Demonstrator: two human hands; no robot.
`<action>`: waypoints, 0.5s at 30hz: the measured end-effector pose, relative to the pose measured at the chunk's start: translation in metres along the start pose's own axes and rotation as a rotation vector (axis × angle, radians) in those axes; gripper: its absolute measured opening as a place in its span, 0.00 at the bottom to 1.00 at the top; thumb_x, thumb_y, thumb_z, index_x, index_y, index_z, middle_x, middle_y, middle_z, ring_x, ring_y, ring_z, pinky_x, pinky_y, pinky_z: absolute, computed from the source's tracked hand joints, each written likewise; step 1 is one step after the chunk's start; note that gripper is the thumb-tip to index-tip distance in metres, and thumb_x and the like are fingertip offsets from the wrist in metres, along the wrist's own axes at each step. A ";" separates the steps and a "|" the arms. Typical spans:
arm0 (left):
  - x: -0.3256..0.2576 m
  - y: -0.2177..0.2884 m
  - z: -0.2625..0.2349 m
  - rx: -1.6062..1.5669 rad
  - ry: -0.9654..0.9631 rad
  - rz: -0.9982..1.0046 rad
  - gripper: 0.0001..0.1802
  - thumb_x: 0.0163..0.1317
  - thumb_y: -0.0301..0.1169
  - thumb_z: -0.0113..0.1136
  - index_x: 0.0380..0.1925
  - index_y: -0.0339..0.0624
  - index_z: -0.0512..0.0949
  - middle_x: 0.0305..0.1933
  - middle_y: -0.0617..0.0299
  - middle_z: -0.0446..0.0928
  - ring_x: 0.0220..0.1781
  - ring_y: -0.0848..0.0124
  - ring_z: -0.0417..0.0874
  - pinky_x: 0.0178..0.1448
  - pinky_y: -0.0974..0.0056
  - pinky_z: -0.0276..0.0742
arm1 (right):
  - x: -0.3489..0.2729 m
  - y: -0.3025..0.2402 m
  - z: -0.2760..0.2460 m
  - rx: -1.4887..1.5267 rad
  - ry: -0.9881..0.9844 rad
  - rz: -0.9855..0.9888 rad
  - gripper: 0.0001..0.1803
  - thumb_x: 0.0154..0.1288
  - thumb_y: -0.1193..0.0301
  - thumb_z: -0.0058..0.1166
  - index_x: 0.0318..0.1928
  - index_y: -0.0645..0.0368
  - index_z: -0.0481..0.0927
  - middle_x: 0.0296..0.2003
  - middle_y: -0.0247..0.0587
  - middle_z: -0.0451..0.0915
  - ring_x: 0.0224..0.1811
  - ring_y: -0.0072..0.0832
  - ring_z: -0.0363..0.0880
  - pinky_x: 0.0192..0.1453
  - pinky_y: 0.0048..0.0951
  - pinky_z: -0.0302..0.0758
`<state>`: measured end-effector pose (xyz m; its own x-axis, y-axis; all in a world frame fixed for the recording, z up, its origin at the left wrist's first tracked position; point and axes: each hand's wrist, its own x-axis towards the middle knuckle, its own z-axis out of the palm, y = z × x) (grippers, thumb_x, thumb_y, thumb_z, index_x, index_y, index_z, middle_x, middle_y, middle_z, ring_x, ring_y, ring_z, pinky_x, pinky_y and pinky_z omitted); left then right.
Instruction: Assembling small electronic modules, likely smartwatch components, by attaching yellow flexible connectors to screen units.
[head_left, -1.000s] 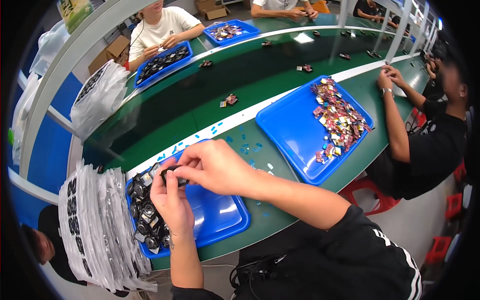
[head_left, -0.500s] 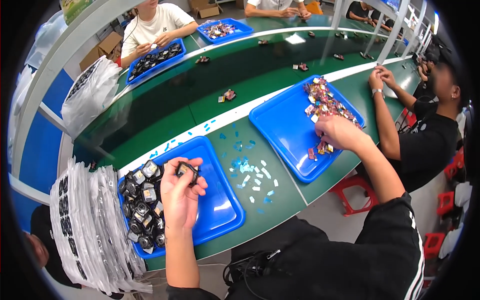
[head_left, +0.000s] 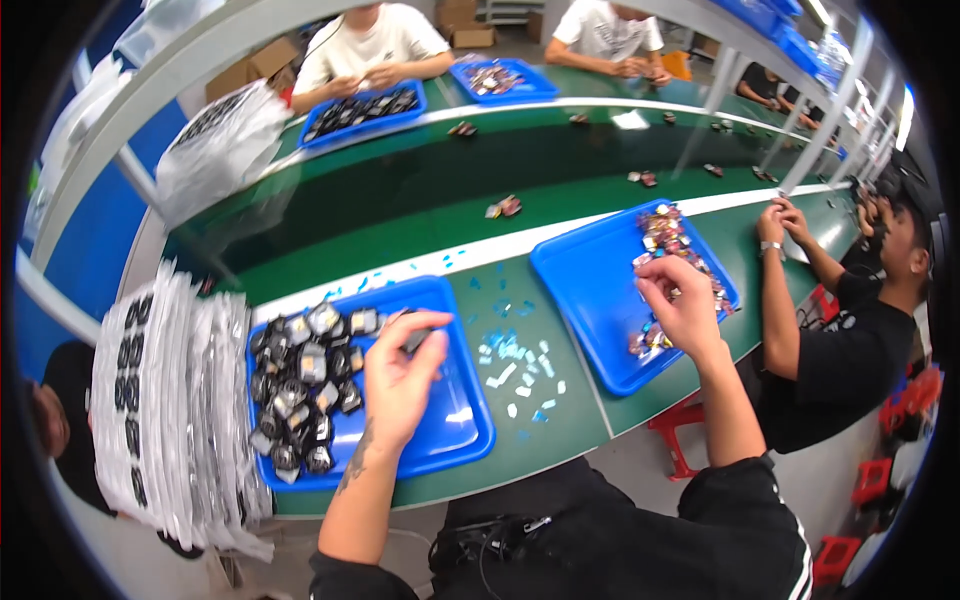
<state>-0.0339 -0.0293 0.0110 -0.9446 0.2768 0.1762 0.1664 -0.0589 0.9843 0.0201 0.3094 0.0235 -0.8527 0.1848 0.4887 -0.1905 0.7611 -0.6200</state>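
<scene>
My left hand [head_left: 396, 378] is closed around a small black housing [head_left: 414, 341], mostly hidden by the fingers, above the left blue tray [head_left: 462, 440]. Beside that hand, in the same tray, lies a heap of black housings [head_left: 290, 395], some with round rims and others with a pale square part. My right hand [head_left: 682, 305] hovers over the right blue tray [head_left: 585, 290], thumb and fingers pinched together; whatever is between the fingertips is too small to make out. Small reddish circuit pieces [head_left: 665, 235] with pale and yellow parts lie along that tray's right side.
Blue and white film scraps [head_left: 515, 355] litter the green table between the trays. A stack of white plastic bags [head_left: 165, 410] stands at the left. Beyond runs a dark green belt [head_left: 400, 190] carrying spaced circuit pieces [head_left: 505, 207]. A co-worker [head_left: 840, 300] sits close on the right; others sit opposite.
My right hand has lifted off the circuit pieces, fingers pinched. My left hand has turned, moving slightly right with the black housing. The whole view has shifted a little.
</scene>
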 end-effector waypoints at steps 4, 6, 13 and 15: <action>-0.002 -0.006 0.009 0.137 -0.061 0.112 0.16 0.56 0.25 0.69 0.46 0.44 0.83 0.48 0.63 0.70 0.37 0.78 0.73 0.41 0.73 0.75 | -0.009 -0.058 0.052 0.496 -0.044 0.108 0.09 0.60 0.81 0.60 0.42 0.65 0.81 0.31 0.33 0.80 0.31 0.15 0.75 0.37 0.19 0.73; -0.002 -0.002 0.010 0.220 -0.110 0.173 0.18 0.53 0.28 0.71 0.46 0.47 0.84 0.48 0.64 0.70 0.35 0.79 0.72 0.40 0.72 0.74 | -0.013 -0.078 0.070 0.681 -0.110 0.160 0.09 0.60 0.81 0.61 0.42 0.66 0.81 0.33 0.33 0.81 0.33 0.15 0.76 0.39 0.18 0.73; -0.006 -0.004 0.010 0.249 -0.150 0.147 0.12 0.54 0.25 0.70 0.39 0.41 0.84 0.44 0.63 0.75 0.35 0.79 0.76 0.37 0.73 0.75 | -0.022 -0.100 0.101 0.895 -0.337 0.282 0.09 0.60 0.80 0.64 0.40 0.66 0.80 0.34 0.34 0.82 0.34 0.14 0.78 0.39 0.16 0.74; -0.007 0.003 0.010 0.277 -0.124 0.142 0.09 0.55 0.24 0.70 0.37 0.39 0.84 0.42 0.62 0.77 0.35 0.78 0.78 0.36 0.73 0.76 | -0.025 -0.103 0.100 0.958 -0.352 0.355 0.07 0.62 0.78 0.63 0.39 0.66 0.79 0.34 0.34 0.81 0.33 0.13 0.77 0.37 0.15 0.73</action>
<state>-0.0237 -0.0215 0.0126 -0.8678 0.4003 0.2944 0.3803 0.1536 0.9120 0.0121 0.1640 0.0141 -0.9970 -0.0061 0.0773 -0.0758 -0.1317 -0.9884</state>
